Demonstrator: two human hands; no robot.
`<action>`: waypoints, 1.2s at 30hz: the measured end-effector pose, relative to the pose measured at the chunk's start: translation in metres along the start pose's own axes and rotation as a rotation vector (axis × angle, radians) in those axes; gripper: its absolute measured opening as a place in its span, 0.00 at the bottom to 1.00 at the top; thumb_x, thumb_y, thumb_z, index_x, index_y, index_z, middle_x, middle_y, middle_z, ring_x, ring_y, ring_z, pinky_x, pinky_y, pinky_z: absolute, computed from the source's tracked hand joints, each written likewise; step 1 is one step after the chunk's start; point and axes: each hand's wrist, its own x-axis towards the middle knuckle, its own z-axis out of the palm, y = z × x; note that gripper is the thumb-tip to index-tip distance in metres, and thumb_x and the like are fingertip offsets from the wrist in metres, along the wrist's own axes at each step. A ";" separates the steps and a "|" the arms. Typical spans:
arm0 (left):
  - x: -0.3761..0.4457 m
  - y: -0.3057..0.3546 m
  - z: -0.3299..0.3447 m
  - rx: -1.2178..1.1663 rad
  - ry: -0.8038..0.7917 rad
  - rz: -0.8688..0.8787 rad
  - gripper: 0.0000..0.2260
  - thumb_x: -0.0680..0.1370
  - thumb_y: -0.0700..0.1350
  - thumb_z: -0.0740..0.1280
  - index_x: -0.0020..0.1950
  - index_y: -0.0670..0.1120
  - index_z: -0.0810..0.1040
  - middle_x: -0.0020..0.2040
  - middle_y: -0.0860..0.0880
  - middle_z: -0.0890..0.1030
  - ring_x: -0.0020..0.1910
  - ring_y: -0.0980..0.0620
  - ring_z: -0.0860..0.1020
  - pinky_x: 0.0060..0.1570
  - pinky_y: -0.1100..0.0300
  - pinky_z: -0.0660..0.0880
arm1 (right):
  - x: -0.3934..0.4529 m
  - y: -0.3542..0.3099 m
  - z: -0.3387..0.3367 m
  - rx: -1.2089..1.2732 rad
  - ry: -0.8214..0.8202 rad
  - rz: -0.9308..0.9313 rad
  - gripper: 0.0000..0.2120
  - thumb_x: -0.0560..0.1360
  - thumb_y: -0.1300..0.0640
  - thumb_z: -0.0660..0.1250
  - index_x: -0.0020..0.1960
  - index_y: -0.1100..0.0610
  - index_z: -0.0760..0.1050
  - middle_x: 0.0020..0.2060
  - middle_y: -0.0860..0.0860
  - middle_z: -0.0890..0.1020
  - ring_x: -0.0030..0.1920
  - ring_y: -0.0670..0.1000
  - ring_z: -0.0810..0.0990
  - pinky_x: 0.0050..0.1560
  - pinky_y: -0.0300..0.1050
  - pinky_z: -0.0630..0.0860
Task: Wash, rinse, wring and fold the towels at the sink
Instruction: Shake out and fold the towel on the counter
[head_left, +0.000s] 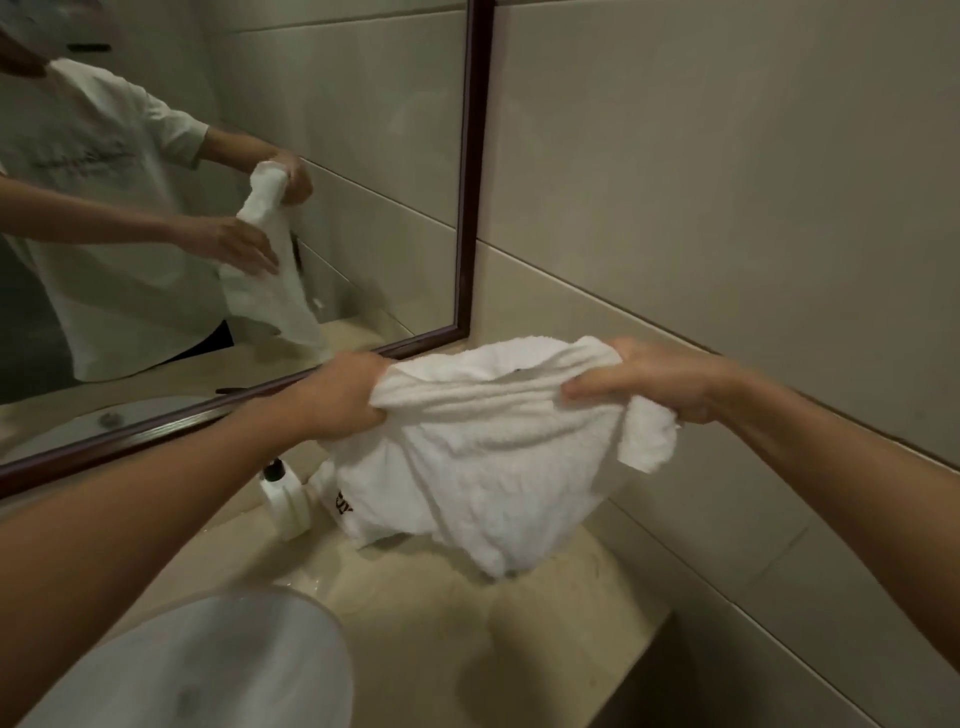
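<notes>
A white terry towel (483, 457) hangs in the air above the beige counter (415, 613), stretched between my two hands. My left hand (345, 397) grips its bunched upper left edge. My right hand (644, 384) grips the upper right edge, with a loose corner drooping beside it. The towel's lower part sags close to the counter, and dark lettering shows near its bottom left. The glass basin (208, 670) sits at the lower left, well below my left forearm.
A white pump bottle (284, 496) stands on the counter behind the towel's left side. A dark-framed mirror (470, 171) covers the left wall and reflects a person holding the towel. Tiled wall runs along the right. The counter's right edge (665, 623) drops off.
</notes>
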 end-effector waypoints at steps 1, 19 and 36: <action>-0.001 -0.005 0.002 -0.227 0.016 -0.002 0.07 0.73 0.39 0.70 0.50 0.46 0.79 0.49 0.49 0.83 0.50 0.45 0.80 0.47 0.56 0.73 | -0.001 0.001 0.002 -0.241 -0.003 0.071 0.12 0.69 0.49 0.79 0.44 0.55 0.80 0.38 0.47 0.85 0.39 0.48 0.83 0.39 0.39 0.78; 0.006 -0.008 0.009 0.246 0.098 -0.109 0.15 0.74 0.47 0.69 0.58 0.45 0.73 0.48 0.44 0.79 0.44 0.44 0.76 0.40 0.54 0.72 | 0.028 0.036 0.009 -0.469 0.105 0.001 0.10 0.70 0.50 0.78 0.44 0.56 0.81 0.38 0.48 0.84 0.40 0.49 0.83 0.39 0.40 0.75; -0.071 0.004 0.066 -0.168 -0.087 0.007 0.11 0.72 0.50 0.70 0.54 0.54 0.78 0.51 0.52 0.82 0.49 0.48 0.80 0.47 0.57 0.75 | -0.028 0.107 0.067 -0.593 0.616 -0.313 0.10 0.66 0.46 0.57 0.35 0.49 0.74 0.32 0.54 0.82 0.33 0.61 0.81 0.31 0.47 0.73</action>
